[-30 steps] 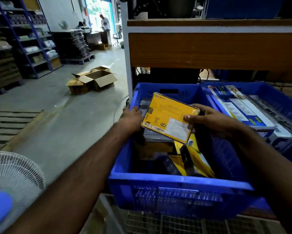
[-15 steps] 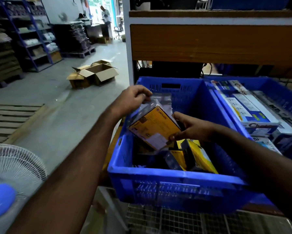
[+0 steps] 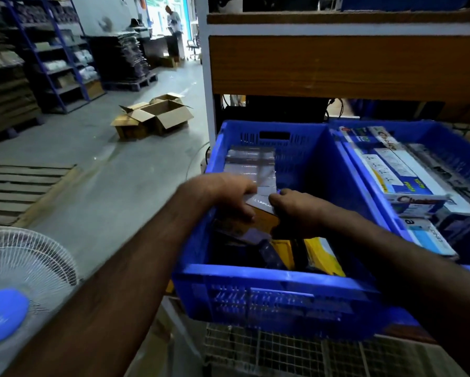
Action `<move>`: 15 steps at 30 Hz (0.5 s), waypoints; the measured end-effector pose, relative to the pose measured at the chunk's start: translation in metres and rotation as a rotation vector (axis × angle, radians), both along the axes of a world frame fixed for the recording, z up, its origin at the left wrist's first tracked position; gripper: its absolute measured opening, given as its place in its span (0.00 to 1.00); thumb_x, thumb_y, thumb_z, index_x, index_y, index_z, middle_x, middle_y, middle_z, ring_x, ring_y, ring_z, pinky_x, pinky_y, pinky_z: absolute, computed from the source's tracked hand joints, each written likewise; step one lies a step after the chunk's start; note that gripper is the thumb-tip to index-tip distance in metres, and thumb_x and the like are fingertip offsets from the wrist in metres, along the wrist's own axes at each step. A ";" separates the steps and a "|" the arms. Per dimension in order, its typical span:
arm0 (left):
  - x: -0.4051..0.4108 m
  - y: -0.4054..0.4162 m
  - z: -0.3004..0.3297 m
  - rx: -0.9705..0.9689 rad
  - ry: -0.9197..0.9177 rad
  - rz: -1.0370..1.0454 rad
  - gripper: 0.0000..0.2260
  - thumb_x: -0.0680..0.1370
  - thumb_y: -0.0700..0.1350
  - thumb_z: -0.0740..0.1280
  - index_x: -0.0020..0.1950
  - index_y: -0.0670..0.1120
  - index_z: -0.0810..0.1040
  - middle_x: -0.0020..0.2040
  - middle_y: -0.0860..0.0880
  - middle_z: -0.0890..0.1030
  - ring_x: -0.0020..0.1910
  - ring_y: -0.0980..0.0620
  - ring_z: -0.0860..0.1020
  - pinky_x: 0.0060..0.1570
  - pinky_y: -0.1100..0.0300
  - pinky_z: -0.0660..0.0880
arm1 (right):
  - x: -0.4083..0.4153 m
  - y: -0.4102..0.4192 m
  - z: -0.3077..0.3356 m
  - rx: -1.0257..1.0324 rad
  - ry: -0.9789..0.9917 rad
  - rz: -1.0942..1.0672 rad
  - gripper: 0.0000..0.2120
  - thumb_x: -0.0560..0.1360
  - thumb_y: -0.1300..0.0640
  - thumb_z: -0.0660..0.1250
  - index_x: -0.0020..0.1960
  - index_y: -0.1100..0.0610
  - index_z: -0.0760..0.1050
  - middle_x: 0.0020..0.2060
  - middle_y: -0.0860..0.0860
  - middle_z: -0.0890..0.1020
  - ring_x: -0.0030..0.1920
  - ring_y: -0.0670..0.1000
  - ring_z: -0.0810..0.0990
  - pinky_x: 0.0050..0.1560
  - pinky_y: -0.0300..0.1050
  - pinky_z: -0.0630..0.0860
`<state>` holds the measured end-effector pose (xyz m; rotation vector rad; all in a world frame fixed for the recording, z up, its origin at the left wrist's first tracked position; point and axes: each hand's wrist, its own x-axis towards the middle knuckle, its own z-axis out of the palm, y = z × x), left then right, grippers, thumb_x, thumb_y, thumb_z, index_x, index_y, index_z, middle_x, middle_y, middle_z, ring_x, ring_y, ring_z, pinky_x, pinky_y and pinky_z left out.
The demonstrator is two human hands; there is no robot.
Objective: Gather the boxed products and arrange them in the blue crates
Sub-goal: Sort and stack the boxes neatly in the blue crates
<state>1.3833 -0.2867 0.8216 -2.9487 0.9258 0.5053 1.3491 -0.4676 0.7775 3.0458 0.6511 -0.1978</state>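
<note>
Head view: closest to us we see a white fan (image 3: 24, 284) with a wire cage and a blue middle. Beside it is a wire mesh shelf (image 3: 282, 352), thin and shiny. On it sits the near blue crate (image 3: 269, 297), made of hard plastic with small slots in its wall.

Inside the crate, yellow boxes (image 3: 320, 254) stand on edge, flat and smooth. Above them our left hand (image 3: 225, 197) and right hand (image 3: 299, 210) hold one yellow boxed product (image 3: 263, 213), low in the crate near its left side. The left fingers curl round its left edge. The right hand grips its right edge. Its top is grey with small white letters.

We think we are setting it down now. To do it well, we should keep it straight, slide it snug next to the others, and let go only when it rests flat or firm.

Behind the hands lies a stack of shiny clear-wrapped packs (image 3: 251, 164). To the right, a second blue crate (image 3: 446, 131) holds long white and blue boxes (image 3: 399, 172).

Far off, open cardboard cartons (image 3: 157, 118) sit on the grey floor.
</note>
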 end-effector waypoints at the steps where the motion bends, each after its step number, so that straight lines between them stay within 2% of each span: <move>1: 0.000 -0.003 -0.003 0.088 -0.061 0.002 0.22 0.73 0.57 0.72 0.62 0.48 0.73 0.61 0.45 0.76 0.57 0.45 0.75 0.59 0.49 0.73 | 0.001 0.000 0.001 0.005 0.014 -0.004 0.23 0.69 0.46 0.74 0.55 0.54 0.68 0.52 0.55 0.72 0.46 0.56 0.75 0.42 0.49 0.75; 5: -0.011 -0.008 -0.014 0.229 -0.159 0.120 0.25 0.75 0.53 0.69 0.69 0.49 0.66 0.66 0.41 0.69 0.66 0.39 0.68 0.62 0.42 0.67 | 0.001 0.000 0.004 0.011 0.000 0.003 0.24 0.68 0.47 0.74 0.57 0.53 0.67 0.51 0.54 0.72 0.43 0.54 0.73 0.40 0.48 0.73; 9: -0.017 -0.003 -0.043 0.455 -0.318 0.134 0.21 0.81 0.46 0.56 0.72 0.39 0.61 0.70 0.36 0.68 0.69 0.39 0.65 0.67 0.47 0.59 | 0.002 0.009 -0.002 0.166 0.013 0.042 0.25 0.68 0.54 0.76 0.60 0.54 0.69 0.53 0.51 0.73 0.47 0.53 0.76 0.37 0.42 0.70; 12: -0.019 -0.003 -0.052 0.593 -0.383 0.071 0.20 0.82 0.42 0.54 0.73 0.37 0.61 0.71 0.37 0.67 0.70 0.38 0.63 0.68 0.47 0.57 | 0.002 0.004 0.003 0.230 0.058 0.055 0.20 0.70 0.57 0.75 0.59 0.53 0.74 0.53 0.50 0.71 0.49 0.51 0.76 0.42 0.41 0.73; 14: -0.019 -0.005 -0.054 0.643 -0.397 0.044 0.20 0.81 0.42 0.56 0.73 0.37 0.61 0.70 0.37 0.68 0.69 0.37 0.64 0.68 0.44 0.58 | -0.001 0.000 0.005 0.252 0.089 0.076 0.13 0.72 0.58 0.73 0.56 0.56 0.79 0.50 0.52 0.74 0.46 0.50 0.75 0.48 0.43 0.76; 15: -0.017 -0.006 -0.056 0.643 -0.384 0.056 0.22 0.81 0.44 0.57 0.74 0.37 0.60 0.71 0.36 0.67 0.69 0.37 0.64 0.68 0.43 0.58 | -0.003 0.000 0.006 0.231 0.084 0.081 0.09 0.73 0.57 0.72 0.52 0.58 0.80 0.47 0.53 0.77 0.44 0.51 0.76 0.47 0.44 0.76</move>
